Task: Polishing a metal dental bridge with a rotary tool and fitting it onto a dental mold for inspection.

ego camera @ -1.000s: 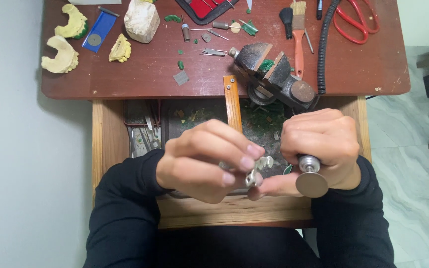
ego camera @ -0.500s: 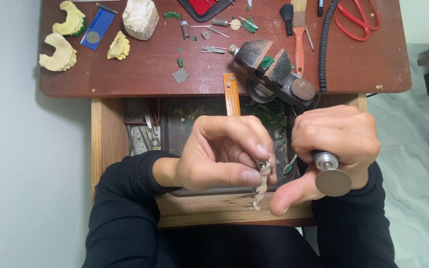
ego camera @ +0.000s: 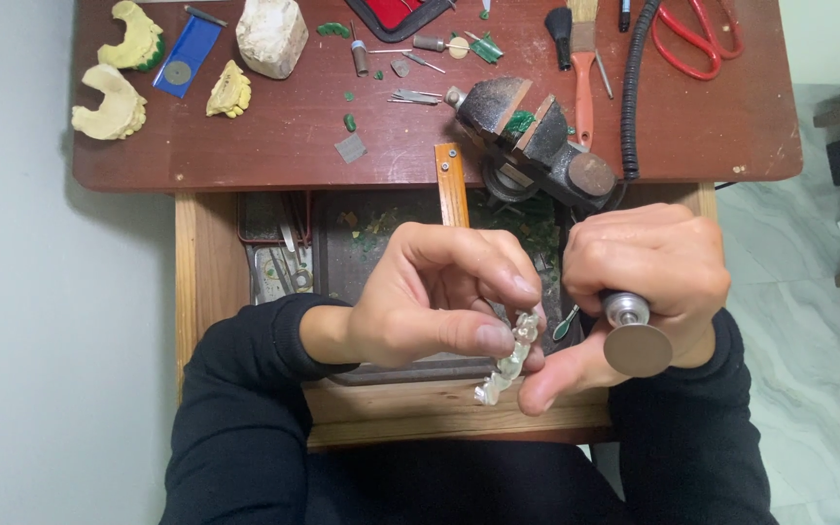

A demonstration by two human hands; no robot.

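Just below the bench vise (ego camera: 537, 136), the left hand (ego camera: 439, 301) is pinching a pale, still rough-looking casting (ego camera: 509, 358) while the right hand (ego camera: 648, 277), fingers wrapped tight, is gripping a rotary tool (ego camera: 634, 335), so shaping looks unfinished.

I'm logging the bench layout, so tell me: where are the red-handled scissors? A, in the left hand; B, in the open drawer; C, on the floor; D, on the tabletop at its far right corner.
D: the red-handled scissors lie on the brown tabletop near its far right corner, beyond the vise.
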